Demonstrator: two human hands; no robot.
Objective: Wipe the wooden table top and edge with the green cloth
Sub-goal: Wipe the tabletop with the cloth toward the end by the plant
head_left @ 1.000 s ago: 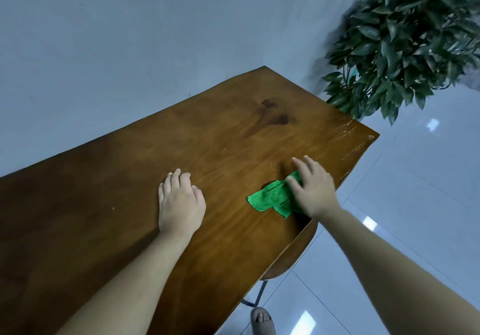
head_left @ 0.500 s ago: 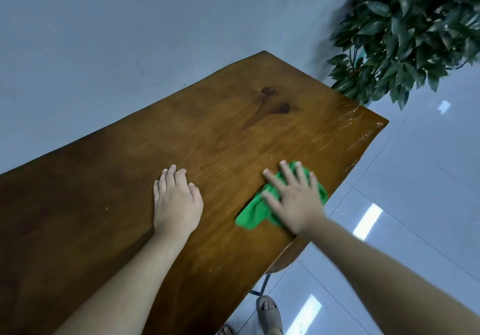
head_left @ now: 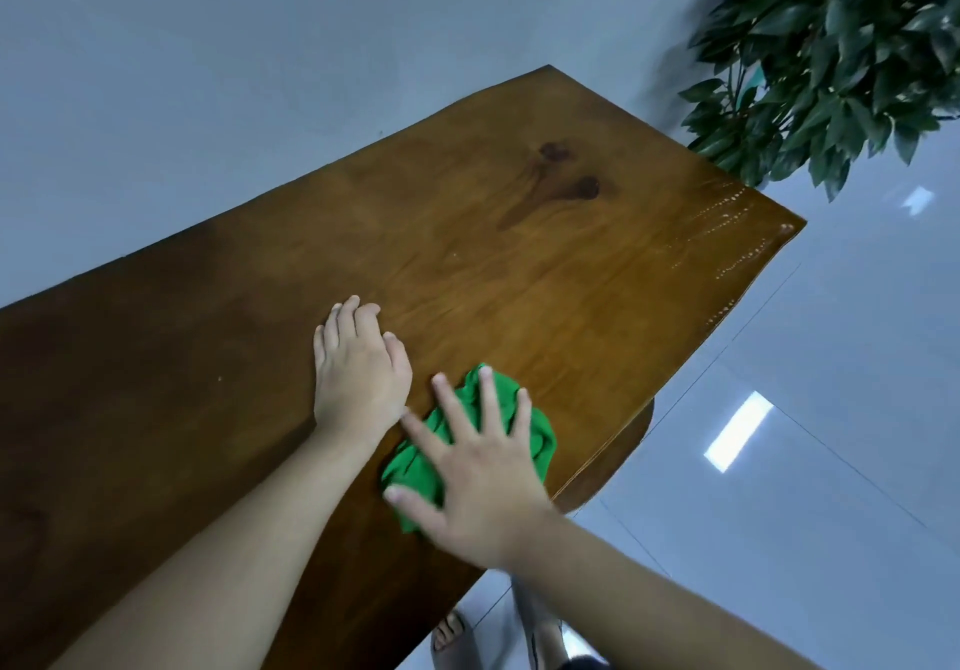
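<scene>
- Presses the green cloth flat onto the wooden surface with the right hand; fingers straight and splayed, none curled round the fabric.
- Rests the left hand palm-down on bare wood just beside the cloth; fingers relaxed and close together, holding nothing.
- Locates the cloth, bunched, near the side edge of the surface, well apart from the far end.
- Shows pale streaks and droplets at the far end, near the plant; probably residue not yet wiped.
- Indicates a task partway through: wiping of the top in hand, with the far end and the edge apparently left to do, since the cloth lies on the top only.
</scene>
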